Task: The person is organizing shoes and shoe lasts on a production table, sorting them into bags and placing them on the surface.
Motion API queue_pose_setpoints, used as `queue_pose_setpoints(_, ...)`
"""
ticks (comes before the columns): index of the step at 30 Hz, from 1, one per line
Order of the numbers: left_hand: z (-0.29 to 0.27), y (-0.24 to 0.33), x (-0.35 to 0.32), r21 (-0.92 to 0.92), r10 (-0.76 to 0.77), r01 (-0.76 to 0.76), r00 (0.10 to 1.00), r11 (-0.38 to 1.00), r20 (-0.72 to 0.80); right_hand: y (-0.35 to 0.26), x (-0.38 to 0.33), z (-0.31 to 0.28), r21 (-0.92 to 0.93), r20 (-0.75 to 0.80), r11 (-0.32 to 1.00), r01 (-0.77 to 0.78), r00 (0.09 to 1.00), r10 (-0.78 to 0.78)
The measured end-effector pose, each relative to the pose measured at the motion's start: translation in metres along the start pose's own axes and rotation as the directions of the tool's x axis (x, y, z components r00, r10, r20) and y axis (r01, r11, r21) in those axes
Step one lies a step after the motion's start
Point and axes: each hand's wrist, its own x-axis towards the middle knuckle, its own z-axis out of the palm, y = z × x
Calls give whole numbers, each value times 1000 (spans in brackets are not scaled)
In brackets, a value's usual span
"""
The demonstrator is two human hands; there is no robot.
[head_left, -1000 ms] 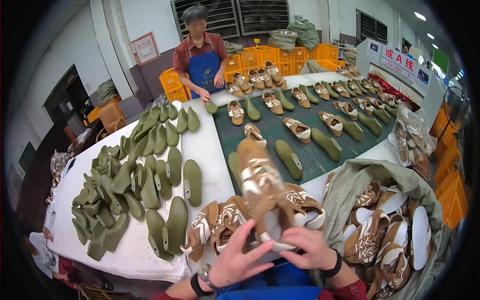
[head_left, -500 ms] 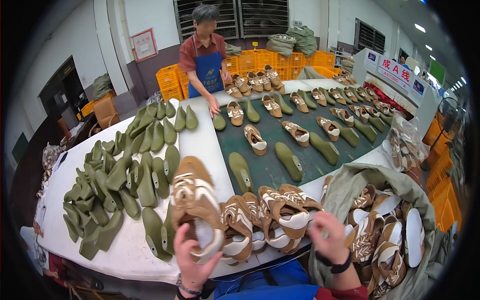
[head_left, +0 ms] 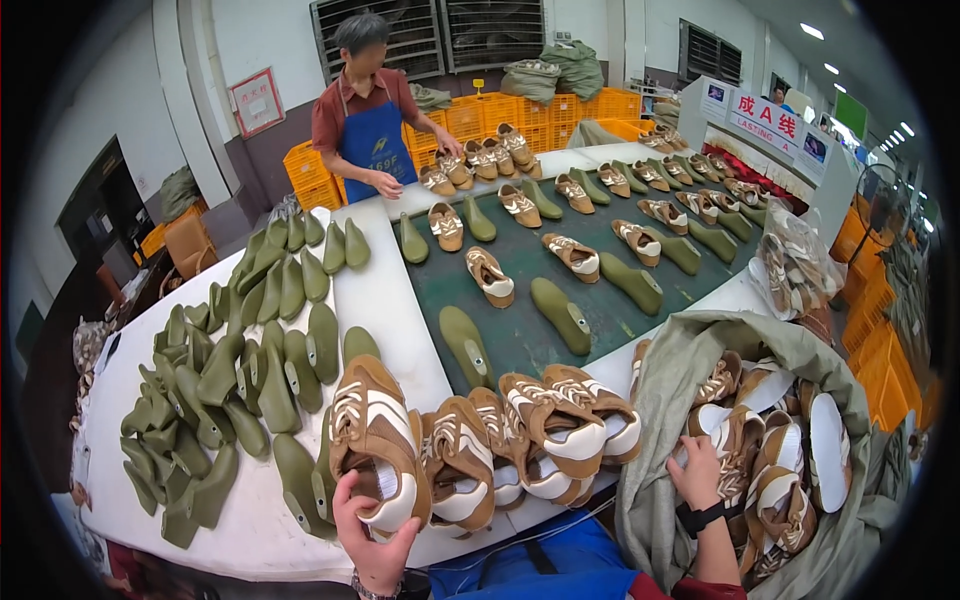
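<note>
My left hand (head_left: 372, 540) is closed on the heel of a brown shoe upper (head_left: 377, 425) with white stripes and laces, held toe up at the table's near edge. Beside it stands a row of similar brown-and-white shoe uppers (head_left: 460, 455). My right hand (head_left: 697, 475), wearing a dark wristband, is over a grey-green sack (head_left: 655, 400). Its fingers are stretched out and apart, up against the brown-and-white shoe uppers (head_left: 738, 445) piled inside; none is visibly gripped.
Green shoe lasts (head_left: 275, 390) crowd the white table (head_left: 130, 505) on the left. A green conveyor belt (head_left: 510, 350) carries lasts and shoe uppers in rows. Across the table stands a co-worker in a blue apron (head_left: 375, 150). Orange crates (head_left: 480, 118) line the wall; a clear bag of shoes (head_left: 795, 265) sits right.
My right hand has moved right and down from the row of shoe uppers to the sack. The held shoe upper is lower, near the row. The co-worker's hand has left the belt's last.
</note>
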Motion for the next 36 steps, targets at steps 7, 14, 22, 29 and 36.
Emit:
queue_pose_setpoints(7,9,17,11,93,52,-53,999,994,13,27,-24,3,-196,9,975,-109,994,112)
queue_pose_setpoints(14,25,13,7,38,76,-76,997,996,-2,20,-7,8,-201,84,971,-132,985,151)
queue_pose_setpoints(22,29,30,14,17,168,-169,985,986,46,51,-11,-68,-20,-221,1000,-5,975,1)
queue_pose_setpoints(29,31,35,14,-44,205,-203,977,978,62,135,-34,-171,-166,-441,772,-613,746,498)
queue_pose_setpoints(36,21,25,13,-33,208,-206,976,978,62,213,-89,-199,-352,-465,320,-880,461,756)
